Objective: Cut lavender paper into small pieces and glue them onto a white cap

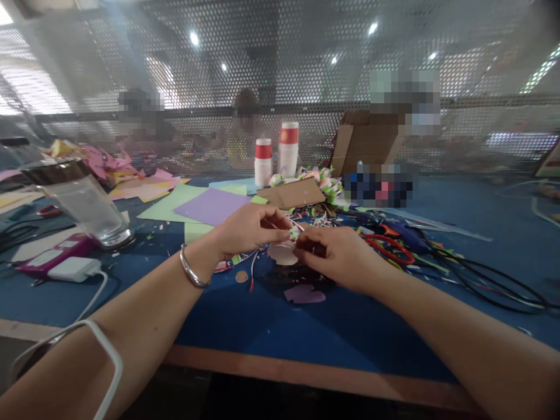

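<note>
Your two hands meet at the middle of the blue table (pixel 262 332), and the pale pink paper piece (pixel 280 255) sits right between them, low against the tabletop; it lies just to the right of your left hand (pixel 251 230) and just to the left of your right hand (pixel 339 254), so neither arm has to reach; the right hand is the closer of the two, since its curled fingers fold over the piece's right edge and cover part of it; your left thumb and forefinger are pressed together in a fine pinch just above the piece's upper edge, but whether they hold the piece itself or a small scrap at its top is too small to tell; the piece looks roundish, a little wider than tall, with no strong long axis; a purple paper scrap (pixel 305 293) lies near, on your side of the hands, and a small brown disc (pixel 241 276) sits below your left wrist; the red-handled scissors (pixel 391 248) rest just beyond your right hand, to its right, apart from it; a glass tumbler (pixel 90 210) stands well apart on the left
</note>
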The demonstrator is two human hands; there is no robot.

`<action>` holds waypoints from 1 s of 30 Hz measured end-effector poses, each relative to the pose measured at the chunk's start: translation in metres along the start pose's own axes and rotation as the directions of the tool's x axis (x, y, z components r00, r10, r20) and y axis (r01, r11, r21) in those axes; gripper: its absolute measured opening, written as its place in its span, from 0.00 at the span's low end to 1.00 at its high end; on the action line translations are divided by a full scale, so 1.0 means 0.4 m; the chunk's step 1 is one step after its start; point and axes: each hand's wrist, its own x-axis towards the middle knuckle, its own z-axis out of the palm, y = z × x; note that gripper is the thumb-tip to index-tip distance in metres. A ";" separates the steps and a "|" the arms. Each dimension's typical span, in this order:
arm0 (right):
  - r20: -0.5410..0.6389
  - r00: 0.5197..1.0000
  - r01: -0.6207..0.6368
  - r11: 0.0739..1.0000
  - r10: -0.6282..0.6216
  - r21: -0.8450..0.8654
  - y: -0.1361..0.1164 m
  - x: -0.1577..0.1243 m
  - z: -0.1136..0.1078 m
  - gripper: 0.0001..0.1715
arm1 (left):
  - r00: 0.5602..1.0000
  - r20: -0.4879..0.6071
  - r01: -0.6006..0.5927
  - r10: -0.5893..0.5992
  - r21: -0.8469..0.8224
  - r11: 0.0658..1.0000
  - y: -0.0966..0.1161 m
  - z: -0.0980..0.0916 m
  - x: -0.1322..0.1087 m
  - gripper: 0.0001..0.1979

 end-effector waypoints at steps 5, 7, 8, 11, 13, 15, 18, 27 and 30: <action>-0.077 0.997 -0.014 0.997 0.020 0.082 0.013 -0.002 -0.010 0.11 | 0.984 0.168 0.039 -0.057 0.110 0.993 0.004 -0.019 -0.007 0.14; -0.116 0.993 -0.021 0.994 0.033 0.104 0.018 -0.002 -0.012 0.12 | 0.977 0.205 0.052 -0.057 0.031 0.998 0.004 -0.012 -0.007 0.14; -0.147 0.988 -0.027 0.992 0.045 0.125 0.020 -0.002 -0.012 0.12 | 0.978 0.201 0.056 -0.053 -0.008 0.998 0.004 -0.007 -0.006 0.13; -0.245 0.966 -0.023 0.975 0.079 0.222 0.022 -0.002 -0.011 0.14 | 0.995 0.099 0.039 -0.032 -0.072 0.997 0.002 0.010 -0.001 0.10; -0.230 0.968 -0.024 0.952 0.097 0.304 0.020 -0.002 -0.009 0.15 | 1.000 0.025 0.019 -0.016 -0.095 0.995 0.001 0.021 0.002 0.09; -0.147 0.982 -0.049 0.913 0.118 0.406 0.018 -0.001 -0.006 0.18 | 1.000 -0.009 0.006 -0.007 -0.148 0.989 0.001 0.032 0.003 0.09; -0.058 0.990 -0.076 0.835 0.128 0.546 0.015 0.002 -0.003 0.20 | 0.999 -0.049 -0.025 0.014 -0.211 0.977 0.002 0.046 0.002 0.11; -0.177 0.975 -0.034 0.884 0.131 0.466 0.025 -0.004 -0.025 0.16 | 0.998 -0.042 0.011 -0.050 -0.638 0.770 0.000 0.012 0.013 0.06; -0.230 0.971 -0.010 0.972 0.065 0.236 0.036 -0.004 -0.032 0.14 | 0.995 0.015 0.076 -0.094 -0.723 0.686 -0.002 0.003 0.019 0.07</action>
